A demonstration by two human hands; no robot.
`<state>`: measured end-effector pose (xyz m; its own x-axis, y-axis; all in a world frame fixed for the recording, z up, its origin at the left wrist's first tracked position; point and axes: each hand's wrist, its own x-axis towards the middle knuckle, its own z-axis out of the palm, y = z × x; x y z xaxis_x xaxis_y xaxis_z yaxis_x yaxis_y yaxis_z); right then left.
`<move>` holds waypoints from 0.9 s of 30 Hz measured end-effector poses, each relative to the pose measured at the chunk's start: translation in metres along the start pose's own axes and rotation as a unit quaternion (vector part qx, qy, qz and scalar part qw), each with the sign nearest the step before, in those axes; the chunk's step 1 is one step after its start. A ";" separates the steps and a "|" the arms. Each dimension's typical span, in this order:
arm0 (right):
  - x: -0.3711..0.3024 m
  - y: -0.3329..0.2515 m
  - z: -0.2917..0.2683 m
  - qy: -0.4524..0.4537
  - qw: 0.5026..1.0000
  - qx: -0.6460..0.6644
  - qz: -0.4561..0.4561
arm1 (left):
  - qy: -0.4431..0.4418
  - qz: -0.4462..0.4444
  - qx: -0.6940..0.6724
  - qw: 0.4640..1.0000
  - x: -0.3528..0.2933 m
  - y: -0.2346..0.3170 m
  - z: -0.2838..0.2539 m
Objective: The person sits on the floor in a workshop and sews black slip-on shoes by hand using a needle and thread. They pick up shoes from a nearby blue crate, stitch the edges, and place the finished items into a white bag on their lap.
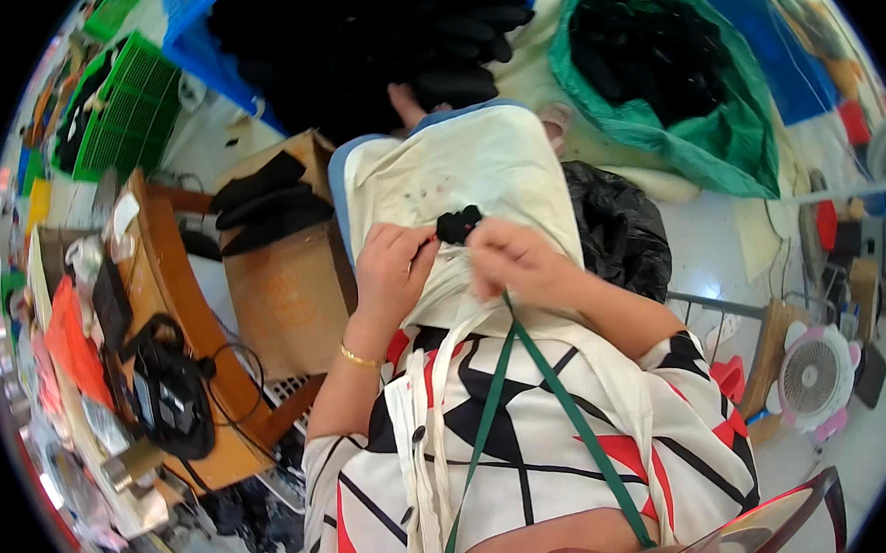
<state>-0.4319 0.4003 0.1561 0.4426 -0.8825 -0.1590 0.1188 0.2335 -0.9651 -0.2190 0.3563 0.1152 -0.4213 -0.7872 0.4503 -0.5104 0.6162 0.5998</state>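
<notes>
Over my lap, a small bunched black fabric piece (455, 226) lies between my two hands, dark against an off-white apron (456, 146). My left hand (390, 267) pinches its left side between thumb and fingers. My right hand (510, 258) is curled close against its right side, slightly smeared by motion. A green neck strap (542, 356) hangs down my front and ends under the right hand, where the palm hides whatever is attached to it or held there.
Ahead, a blue crate (185, 40) holds a heap of black items. A green sack (646, 141) with more black pieces stands at right, near a black plastic bag (611, 228). Folded black pieces (269, 200) lie on a cardboard box (294, 304) beside a wooden table (188, 290). A fan (817, 375) stands at right.
</notes>
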 end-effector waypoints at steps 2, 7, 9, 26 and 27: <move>-0.005 -0.003 -0.028 0.028 0.996 0.056 -0.070 | 0.018 -0.004 0.008 1.000 -0.002 -0.010 -0.007; -0.018 -0.052 -0.102 0.072 0.881 0.376 -0.278 | 0.043 -0.038 0.004 0.998 -0.003 -0.030 -0.011; -0.013 -0.059 -0.106 0.151 0.867 0.370 -0.298 | 0.057 -0.087 -0.060 0.993 -0.006 -0.035 -0.006; 0.101 0.066 -0.027 0.059 0.988 0.024 0.143 | -0.080 -0.272 -0.382 0.880 -0.005 -0.081 0.001; 0.103 0.069 -0.029 0.071 0.989 -0.009 0.131 | -0.058 -0.237 -0.300 0.922 -0.005 -0.093 -0.007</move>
<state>-0.4034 0.3136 0.0674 0.3259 -0.8418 -0.4302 0.0007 0.4553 -0.8904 -0.1643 0.3028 0.0624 -0.3527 -0.9357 -0.0096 -0.1668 0.0528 0.9846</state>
